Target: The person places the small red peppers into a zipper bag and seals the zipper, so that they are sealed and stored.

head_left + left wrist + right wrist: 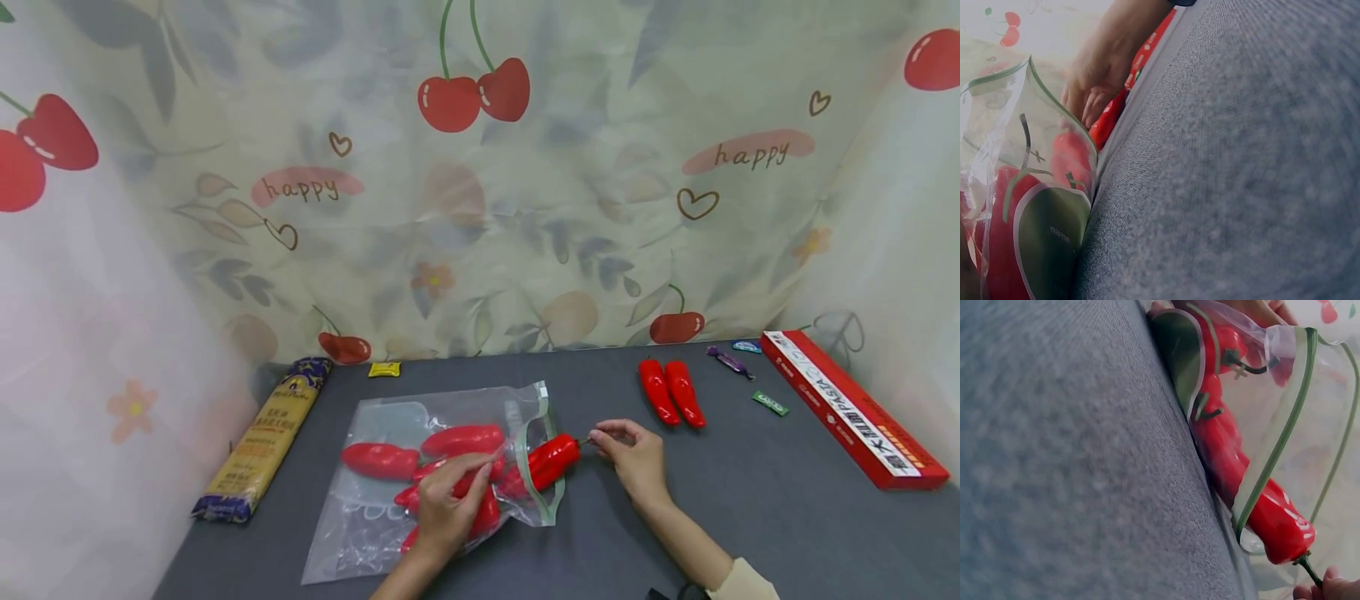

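"Head view: hands?"
"Left hand [448, 504] pinches the clear zip bag [397, 421]; right hand [637, 462], at its 3 o'clock, pinches the stem [584, 441] of 1 red chili pepper [557, 458], partly inside. 2 more chili peppers [659, 396] lie at 1 o'clock from that hand."
"Left wrist?"
"Right hand at 11 o'clock."
"Right wrist?"
"The red chili pepper juts out at 4 o'clock."

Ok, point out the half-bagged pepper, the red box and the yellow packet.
Half-bagged pepper [1284, 526]: right wrist view, exposed body.
Red box [846, 407]: head view, label strip.
Yellow packet [385, 369]: head view, front face.
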